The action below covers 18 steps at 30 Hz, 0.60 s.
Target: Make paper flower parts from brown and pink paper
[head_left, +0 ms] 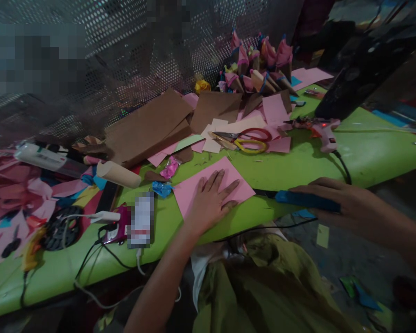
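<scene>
Olive-green cloth (263, 286) filled the foreground, over the person's lap. Beyond it, at the near edge of the green table (298, 162), the left hand (210, 201) lay flat on the pink sheet (190, 187), its fingers (222, 182) spread and unclenched, pressing the paper rather than gripping it. The right hand (333, 203) was closed around the blue-handled cutter (305, 199). The cutter's dark tip pointed at the sheet's right corner and lay just beside it; whether it touched the paper could not be told.

Risk, as judged: the tip faced the left hand's outstretched fingers, so a slip along the sheet could reach them. The sheet, held only by palm pressure near the table edge, could skid or tear. The black cable (343, 169) beside the right hand could snag.

The sheet lay under the left palm, its far corner extending beyond the fingertips. Scissors (246, 138) and a glue gun (324, 132) rested well apart, farther back.
</scene>
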Tool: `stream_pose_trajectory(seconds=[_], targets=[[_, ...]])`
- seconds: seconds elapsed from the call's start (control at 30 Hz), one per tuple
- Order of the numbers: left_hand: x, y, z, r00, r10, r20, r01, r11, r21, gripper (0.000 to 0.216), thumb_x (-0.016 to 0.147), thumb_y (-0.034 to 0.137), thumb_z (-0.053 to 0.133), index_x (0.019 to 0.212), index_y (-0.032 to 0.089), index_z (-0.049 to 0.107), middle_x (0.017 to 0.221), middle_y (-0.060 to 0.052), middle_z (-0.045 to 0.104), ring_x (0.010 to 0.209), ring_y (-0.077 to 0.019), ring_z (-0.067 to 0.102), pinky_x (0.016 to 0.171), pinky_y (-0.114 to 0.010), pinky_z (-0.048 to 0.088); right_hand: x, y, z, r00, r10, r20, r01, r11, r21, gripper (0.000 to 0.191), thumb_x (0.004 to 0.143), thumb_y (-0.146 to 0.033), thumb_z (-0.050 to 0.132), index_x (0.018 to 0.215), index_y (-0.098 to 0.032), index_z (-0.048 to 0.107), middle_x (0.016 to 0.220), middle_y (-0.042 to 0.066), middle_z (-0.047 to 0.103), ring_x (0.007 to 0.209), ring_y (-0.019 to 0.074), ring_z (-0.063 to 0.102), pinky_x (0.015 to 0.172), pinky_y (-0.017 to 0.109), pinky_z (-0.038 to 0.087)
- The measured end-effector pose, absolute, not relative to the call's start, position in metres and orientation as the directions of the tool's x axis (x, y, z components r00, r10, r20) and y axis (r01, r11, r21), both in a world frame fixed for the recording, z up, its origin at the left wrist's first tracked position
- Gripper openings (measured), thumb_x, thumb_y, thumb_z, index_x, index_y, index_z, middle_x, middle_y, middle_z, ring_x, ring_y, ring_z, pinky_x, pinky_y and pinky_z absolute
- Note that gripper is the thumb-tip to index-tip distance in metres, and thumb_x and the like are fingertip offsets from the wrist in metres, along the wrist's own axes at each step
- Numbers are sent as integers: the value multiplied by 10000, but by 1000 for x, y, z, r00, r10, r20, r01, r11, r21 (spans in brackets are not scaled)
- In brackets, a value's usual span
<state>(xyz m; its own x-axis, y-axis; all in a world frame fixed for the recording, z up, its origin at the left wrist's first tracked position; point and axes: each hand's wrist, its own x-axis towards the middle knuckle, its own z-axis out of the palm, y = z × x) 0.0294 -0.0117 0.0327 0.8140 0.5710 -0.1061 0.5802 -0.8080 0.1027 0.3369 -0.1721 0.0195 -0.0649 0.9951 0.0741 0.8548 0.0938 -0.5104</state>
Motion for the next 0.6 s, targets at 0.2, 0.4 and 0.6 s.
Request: stream_pose_trajectory(seconds=[0.2, 0.4, 0.6], targets=[[30, -13, 34, 813, 571, -112, 581, -809, 90, 614, 1020, 586, 351, 1601, 403, 275, 1722, -73, 197, 1585, -306, 191, 1244, -603, 229, 335, -174, 19, -99, 991, 86, 853, 129, -506, 426, 924, -328, 508, 1325, -304, 651, 1120, 96, 686, 852, 235, 727, 684, 336, 579], [31, -15, 37, 807, 579, -117, 589, -802, 101, 615, 1018, 595, 345, 1598, 395, 293, 1723, -65, 193, 1589, -298, 180, 1250, -590, 225, 333, -173, 25, -105, 993, 58, 847, 120, -517, 425, 918, -345, 524, 1320, -303, 658, 1125, 103, 702, 866, 260, 737, 667, 354, 592], [32, -16, 36, 813, 573, -106, 582, -806, 107, 609, 1019, 591, 342, 1596, 398, 298, 1713, -56, 234, 1583, -299, 202, 1246, -588, 236, 329, -176, 26, -75, 996, 39, 843, 84, -532, 422, 932, -371, 509, 1327, -326, 650, 1145, 103, 700, 898, 270, 732, 699, 360, 589]])
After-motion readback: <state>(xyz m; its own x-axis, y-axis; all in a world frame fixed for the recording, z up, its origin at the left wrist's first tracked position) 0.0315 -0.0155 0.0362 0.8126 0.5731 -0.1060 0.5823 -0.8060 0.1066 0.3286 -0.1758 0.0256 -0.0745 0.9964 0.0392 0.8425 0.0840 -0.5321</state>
